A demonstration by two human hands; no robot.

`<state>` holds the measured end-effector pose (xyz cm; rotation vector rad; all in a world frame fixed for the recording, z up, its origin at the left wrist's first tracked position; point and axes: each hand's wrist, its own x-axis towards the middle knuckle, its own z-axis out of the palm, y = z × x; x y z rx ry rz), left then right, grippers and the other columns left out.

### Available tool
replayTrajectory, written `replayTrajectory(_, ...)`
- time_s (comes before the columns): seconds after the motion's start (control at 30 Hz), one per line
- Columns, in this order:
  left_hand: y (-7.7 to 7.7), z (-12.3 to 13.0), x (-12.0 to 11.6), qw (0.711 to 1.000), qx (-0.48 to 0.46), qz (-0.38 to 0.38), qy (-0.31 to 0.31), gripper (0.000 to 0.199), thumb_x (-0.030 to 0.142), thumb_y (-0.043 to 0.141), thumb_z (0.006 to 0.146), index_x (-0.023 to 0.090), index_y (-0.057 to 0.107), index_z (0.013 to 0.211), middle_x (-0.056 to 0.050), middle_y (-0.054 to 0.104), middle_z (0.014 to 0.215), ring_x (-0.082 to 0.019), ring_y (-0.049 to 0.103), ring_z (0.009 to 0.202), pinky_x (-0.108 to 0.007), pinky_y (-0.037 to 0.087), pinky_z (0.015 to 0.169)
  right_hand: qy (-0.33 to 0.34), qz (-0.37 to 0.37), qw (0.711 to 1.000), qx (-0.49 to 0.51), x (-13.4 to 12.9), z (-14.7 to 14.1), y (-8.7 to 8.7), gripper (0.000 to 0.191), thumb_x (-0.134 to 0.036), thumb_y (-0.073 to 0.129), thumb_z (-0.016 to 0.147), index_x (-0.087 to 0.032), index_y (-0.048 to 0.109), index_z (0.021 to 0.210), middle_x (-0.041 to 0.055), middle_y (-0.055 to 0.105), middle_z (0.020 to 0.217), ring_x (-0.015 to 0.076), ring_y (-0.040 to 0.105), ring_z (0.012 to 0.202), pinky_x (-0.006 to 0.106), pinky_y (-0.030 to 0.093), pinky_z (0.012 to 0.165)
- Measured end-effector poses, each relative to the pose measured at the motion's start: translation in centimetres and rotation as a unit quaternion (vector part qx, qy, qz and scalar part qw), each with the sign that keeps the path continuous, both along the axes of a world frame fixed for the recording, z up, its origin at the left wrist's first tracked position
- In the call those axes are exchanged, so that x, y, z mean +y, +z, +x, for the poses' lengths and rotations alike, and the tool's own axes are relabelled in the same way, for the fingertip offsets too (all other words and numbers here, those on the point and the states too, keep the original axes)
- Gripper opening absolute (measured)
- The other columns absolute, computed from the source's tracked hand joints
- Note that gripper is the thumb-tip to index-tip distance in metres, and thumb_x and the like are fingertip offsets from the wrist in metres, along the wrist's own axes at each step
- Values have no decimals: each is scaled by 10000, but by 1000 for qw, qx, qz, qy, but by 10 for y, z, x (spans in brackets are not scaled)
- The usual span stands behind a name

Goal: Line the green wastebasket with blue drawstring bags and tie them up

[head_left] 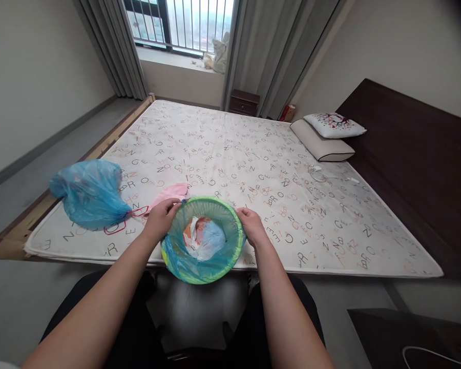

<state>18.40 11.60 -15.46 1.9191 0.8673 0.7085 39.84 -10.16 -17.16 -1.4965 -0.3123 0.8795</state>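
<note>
A round green-rimmed trash bin (236, 251) is held in front of me at the mattress edge, lined with a blue plastic bag (176, 256). Crumpled white and orange-stained waste (203, 238) lies in the bottom. My left hand (163, 220) pinches the rim and bag at the upper left. On the opposite side, my right hand (251, 225) grips the rim with closed fingers. Just beyond my left hand a pink cloth (171, 195) lies on the mattress. Further left rests a full blue bag (90, 195) with a red drawstring (115, 228).
The letter-printed mattress (230, 148) spreads ahead on a wooden frame (111, 141). Two pillows (322, 141) lie by the dark headboard (407, 138). A white cable (318, 173) is near them. A small nightstand (245, 102) stands by the curtain (271, 56). A dark surface with a cable (426, 351) is lower right.
</note>
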Motion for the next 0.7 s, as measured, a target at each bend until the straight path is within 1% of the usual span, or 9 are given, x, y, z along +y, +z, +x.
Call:
replayTrajectory(0.07, 1, -1, -4, 999, -9, 25, -30, 166, 359, 713, 832, 250, 770, 943, -65, 737, 1027, -276, 614, 1037, -304, 444, 948, -28, -2, 998, -51, 3, -1, 0, 336, -508, 753, 750, -187, 707, 837, -2, 698, 728, 130, 581, 627, 237, 458, 602)
replayTrajectory(0.17, 1, -1, -7, 995, 10, 63, -73, 177, 361, 688, 862, 261, 776, 978, -73, 736, 1035, -285, 617, 1044, -333, 424, 1006, -74, -13, 988, -139, 6, -6, 1, 278, -471, 715, 792, -201, 696, 856, 3, 685, 760, 144, 580, 684, 240, 452, 634)
replayTrajectory(0.27, 1, -1, -9, 992, 26, 74, -101, 185, 372, 690, 862, 270, 788, 981, -75, 733, 1009, -283, 620, 1008, -340, 431, 988, -104, -17, 974, -198, 7, -12, 5, 259, -462, 689, 821, -218, 716, 905, 15, 694, 806, 164, 589, 738, 254, 458, 675)
replayTrajectory(0.37, 2, -1, -9, 988, 34, 84, -127, 182, 371, 677, 872, 280, 796, 976, -73, 716, 942, -265, 617, 939, -326, 445, 917, -115, -12, 966, -233, 5, -15, 9, 272, -476, 664, 848, -231, 737, 940, 28, 713, 863, 179, 606, 774, 276, 474, 720)
replayTrajectory(0.47, 4, 0, -10, 982, 48, 110, -145, 194, 374, 651, 890, 281, 803, 969, -71, 677, 840, -245, 600, 850, -318, 436, 842, -104, -9, 955, -278, 3, -17, 14, 245, -452, 640, 880, -245, 753, 948, 39, 729, 932, 191, 630, 843, 301, 486, 805)
replayTrajectory(0.53, 4, 1, -10, 977, 53, 134, -154, 200, 377, 647, 894, 281, 808, 964, -70, 661, 802, -236, 588, 812, -314, 423, 800, -82, -2, 941, -328, 1, -19, 16, 223, -423, 618, 907, -257, 760, 954, 43, 731, 967, 194, 638, 886, 310, 478, 852)
replayTrajectory(0.63, 2, 3, -10, 966, 57, 182, -173, 199, 376, 645, 900, 284, 811, 959, -70, 665, 788, -223, 582, 791, -303, 408, 748, -35, 9, 913, -407, 0, -21, 16, 221, -400, 589, 937, -278, 767, 983, 42, 723, 943, 191, 637, 892, 310, 472, 857)
replayTrajectory(0.7, 1, 4, -11, 956, 60, 219, -185, 210, 367, 624, 914, 277, 808, 961, -65, 669, 784, -208, 582, 777, -293, 406, 720, -24, 11, 896, -443, -1, -22, 15, 244, -407, 571, 946, -268, 766, 992, 44, 716, 907, 190, 634, 865, 313, 478, 834)
